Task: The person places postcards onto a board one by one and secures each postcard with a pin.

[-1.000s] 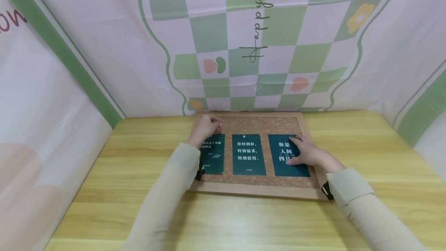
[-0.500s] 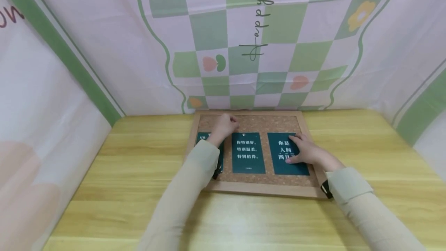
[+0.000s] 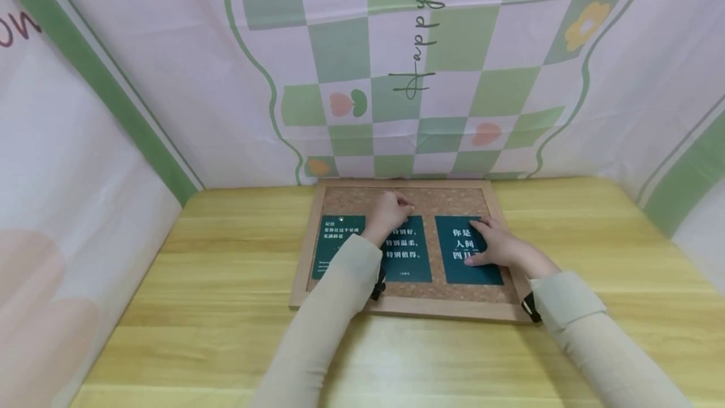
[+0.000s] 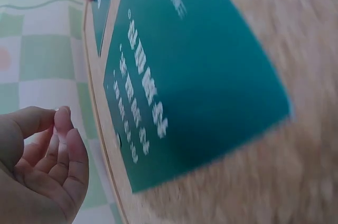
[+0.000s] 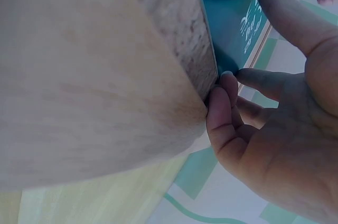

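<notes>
My left hand (image 3: 389, 216) is over the top of the middle dark-green card (image 3: 410, 266). Its thumb and forefinger pinch a tiny pale push pin (image 4: 56, 110), mostly hidden by the fingertips. With fingers spread, my right hand (image 3: 504, 245) rests on the right-hand green card (image 3: 457, 274), thumb on its face and fingers along its right side. All three cards bear white writing and lie on a wood-framed cork board (image 3: 453, 200). A small pin (image 3: 341, 219) sits at the top of the left card (image 3: 327, 254).
The board lies on a light wooden table (image 3: 226, 269), its far edge close to a hanging cloth (image 3: 453, 93) with green checks. Pale cloth also covers the left and right sides.
My left hand has moved right, from above the left card to the top of the middle card, still pinching the pin. The right hand stays on the right card.
</notes>
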Available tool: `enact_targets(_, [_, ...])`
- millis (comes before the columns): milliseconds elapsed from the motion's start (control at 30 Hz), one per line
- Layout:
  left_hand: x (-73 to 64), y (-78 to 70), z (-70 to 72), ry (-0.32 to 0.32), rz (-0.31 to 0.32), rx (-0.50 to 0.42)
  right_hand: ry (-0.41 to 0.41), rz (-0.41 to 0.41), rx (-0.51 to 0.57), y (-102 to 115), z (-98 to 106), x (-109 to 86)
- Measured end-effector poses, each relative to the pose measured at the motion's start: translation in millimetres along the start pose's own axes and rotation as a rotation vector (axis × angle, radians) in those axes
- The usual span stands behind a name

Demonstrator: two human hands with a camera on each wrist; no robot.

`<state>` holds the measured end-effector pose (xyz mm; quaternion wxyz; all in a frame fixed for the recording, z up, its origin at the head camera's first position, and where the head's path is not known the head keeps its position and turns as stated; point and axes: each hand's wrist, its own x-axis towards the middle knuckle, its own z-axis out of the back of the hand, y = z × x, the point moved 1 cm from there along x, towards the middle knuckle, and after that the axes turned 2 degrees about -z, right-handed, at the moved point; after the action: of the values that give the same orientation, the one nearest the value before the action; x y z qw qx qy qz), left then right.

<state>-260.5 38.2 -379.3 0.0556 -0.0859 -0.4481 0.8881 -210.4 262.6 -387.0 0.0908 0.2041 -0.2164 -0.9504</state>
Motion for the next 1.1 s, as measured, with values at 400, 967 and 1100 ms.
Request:
enact_targets(400, [-1.0, -11.9, -20.7, -0.012, 0.034, -0.085, 0.002, 0.003, -0.001, 3, 1, -2.5])
enact_targets(967, [-2.8, -24.7, -44.4, -0.04, 0.071, -0.132, -0.006, 0.008, -0.023, 4, 2, -2.7])
enact_targets(1100, [-3.9, -25.0, -47.7, -0.042, 0.076, -0.115, -0.006, 0.011, -0.027, 5, 2, -2.2])
